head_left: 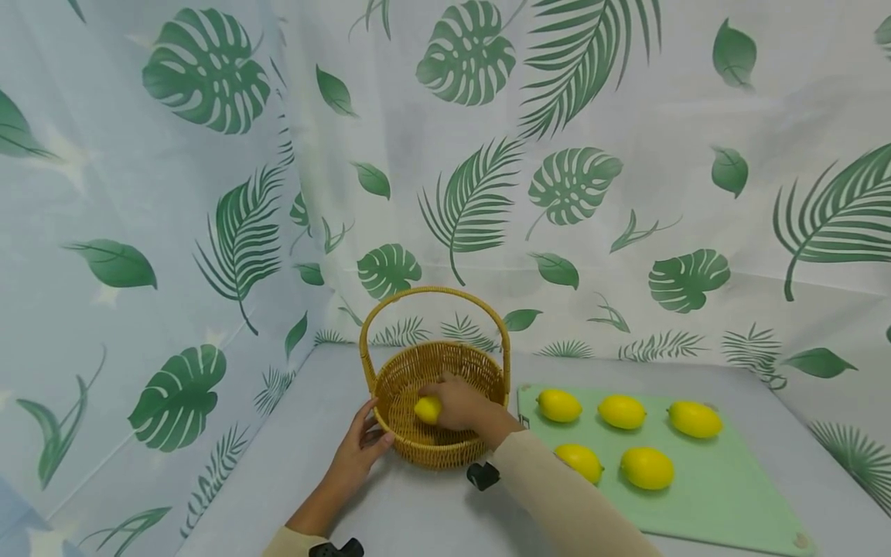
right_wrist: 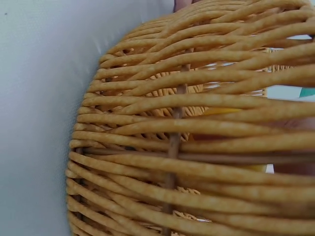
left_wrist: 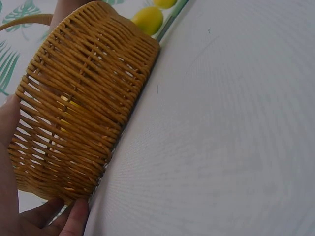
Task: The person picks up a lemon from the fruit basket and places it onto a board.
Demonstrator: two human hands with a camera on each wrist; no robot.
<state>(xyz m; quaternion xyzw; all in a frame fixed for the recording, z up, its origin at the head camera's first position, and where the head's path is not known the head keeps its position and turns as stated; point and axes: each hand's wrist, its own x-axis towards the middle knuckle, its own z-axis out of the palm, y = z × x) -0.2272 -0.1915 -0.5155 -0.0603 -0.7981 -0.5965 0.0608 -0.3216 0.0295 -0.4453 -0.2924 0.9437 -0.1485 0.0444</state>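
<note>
A round wicker basket (head_left: 435, 458) with a tall arched handle stands on the table. My left hand (head_left: 353, 452) holds its near left side, thumb and fingers spread around the outer wall. Inside the basket, low near its floor, my right hand (head_left: 455, 401) grips a yellow lemon (head_left: 428, 410). The left wrist view has the basket's woven outer wall (left_wrist: 93, 83) large, with yellow glimpsed through the gaps. Basket weave (right_wrist: 133, 118) fills most of the right wrist view and hides much of the right hand and lemon.
Right of the basket lies a light green cutting board (head_left: 724, 495) with several lemons (head_left: 622, 412) in two rows. Leaf-printed white cloth (head_left: 480, 216) hangs behind and to the left. Black wrist cameras (head_left: 483, 476) sit on both wrists.
</note>
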